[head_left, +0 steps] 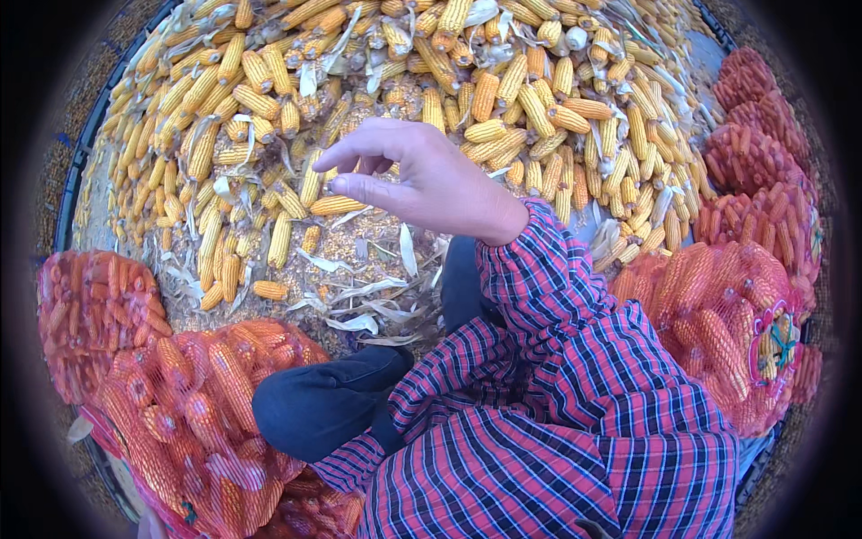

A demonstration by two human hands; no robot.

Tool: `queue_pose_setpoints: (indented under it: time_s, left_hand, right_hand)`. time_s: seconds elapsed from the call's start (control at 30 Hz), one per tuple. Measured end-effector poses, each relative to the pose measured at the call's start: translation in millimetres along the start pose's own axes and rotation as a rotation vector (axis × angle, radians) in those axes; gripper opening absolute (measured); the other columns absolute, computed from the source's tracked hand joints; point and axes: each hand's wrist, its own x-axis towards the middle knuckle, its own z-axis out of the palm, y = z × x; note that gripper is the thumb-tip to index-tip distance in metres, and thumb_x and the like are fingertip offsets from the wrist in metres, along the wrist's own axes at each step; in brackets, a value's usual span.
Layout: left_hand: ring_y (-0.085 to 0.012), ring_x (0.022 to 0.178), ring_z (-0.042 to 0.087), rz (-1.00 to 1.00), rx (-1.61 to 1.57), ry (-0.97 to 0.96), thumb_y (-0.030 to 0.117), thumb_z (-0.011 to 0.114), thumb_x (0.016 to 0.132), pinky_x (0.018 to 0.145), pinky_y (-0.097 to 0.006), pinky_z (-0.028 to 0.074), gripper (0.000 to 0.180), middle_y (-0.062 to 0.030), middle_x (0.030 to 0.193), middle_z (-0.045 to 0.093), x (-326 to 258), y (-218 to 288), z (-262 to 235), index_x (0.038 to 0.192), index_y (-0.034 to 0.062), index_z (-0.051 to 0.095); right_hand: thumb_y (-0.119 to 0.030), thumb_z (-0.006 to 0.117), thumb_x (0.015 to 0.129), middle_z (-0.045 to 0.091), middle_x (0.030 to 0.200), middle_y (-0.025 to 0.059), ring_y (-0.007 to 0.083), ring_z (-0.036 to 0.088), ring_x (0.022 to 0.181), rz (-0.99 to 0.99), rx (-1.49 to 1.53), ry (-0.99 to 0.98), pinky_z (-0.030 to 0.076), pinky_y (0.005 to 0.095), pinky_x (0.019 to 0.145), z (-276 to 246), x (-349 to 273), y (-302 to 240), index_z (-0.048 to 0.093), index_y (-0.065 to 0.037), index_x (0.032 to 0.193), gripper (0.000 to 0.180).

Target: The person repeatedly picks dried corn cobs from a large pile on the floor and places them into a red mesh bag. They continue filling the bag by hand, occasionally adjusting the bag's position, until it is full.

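My right hand point(404, 171) is raised in the middle of the view, above loose kernels and dry husks. Its fingers are loosely bent, the thumb stands apart from them, and nothing is between them. Behind it rises a big heap of yellow corn cobs point(530, 108). My left sleeve point(346, 463) runs down to the lower left and passes behind a full red mesh bag of corn cobs point(202, 395). A skin-coloured bit at the lower left edge, beside that bag, may belong to my left hand; its fingers cannot be made out.
Another red mesh bag point(99, 310) stands at the far left. More filled bags point(718, 314) line the right side, one with a green tie. Husks point(359, 305) and kernels litter the ground before my bent knee point(314, 409). A dark border point(76, 180) curves around the left edge.
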Motion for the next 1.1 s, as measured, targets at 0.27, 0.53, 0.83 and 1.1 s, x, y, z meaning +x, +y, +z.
queue_pose_setpoints:
  time_s: [0.27,0.53,0.83,1.1]
  left_hand:
    - [-0.0165,0.085,0.064,-0.017,-0.702,-0.669,0.011,0.066,0.093,0.074,-0.031,0.052,0.032,-0.0105,0.101,0.067,110.7,91.1,259.5,0.122,-0.0018,0.063]
    - [-0.0237,0.081,0.069,0.218,-0.603,-0.950,0.020,0.068,0.090,0.071,-0.037,0.053,0.033,-0.0136,0.093,0.071,137.9,201.2,355.8,0.116,0.0009,0.066]
    - [-0.0250,0.082,0.070,0.242,-0.710,-1.197,0.023,0.067,0.090,0.073,-0.038,0.054,0.033,-0.0130,0.091,0.072,148.4,280.2,439.7,0.115,0.0019,0.068]
    - [-0.0374,0.120,0.053,0.625,-0.669,-0.752,0.015,0.067,0.088,0.099,-0.045,0.044,0.051,-0.0258,0.128,0.055,172.5,389.0,531.6,0.132,-0.0044,0.051]
  right_hand:
    - [-0.031,0.070,0.085,0.062,0.109,0.0213,0.0334,0.062,0.102,1.154,-0.210,0.536,0.048,0.0413,0.093,-51.9,-264.2,211.1,0.053,-0.002,0.133,0.058]
    - [-0.038,0.078,0.078,0.049,0.132,0.0266,0.0423,0.047,0.124,1.677,-0.648,0.659,0.039,0.0473,0.106,-100.7,-339.9,331.5,0.042,-0.002,0.139,0.080]
    - [-0.026,0.087,0.068,0.053,0.130,0.0226,0.0345,0.053,0.121,1.481,-0.091,0.997,0.042,0.0392,0.102,-101.8,-324.1,359.9,0.043,-0.002,0.129,0.079]
    - [-0.045,0.071,0.078,0.051,0.130,0.0272,0.0419,0.046,0.123,1.295,-0.716,0.683,0.035,0.0502,0.105,-174.6,-318.1,377.8,0.055,0.003,0.125,0.068]
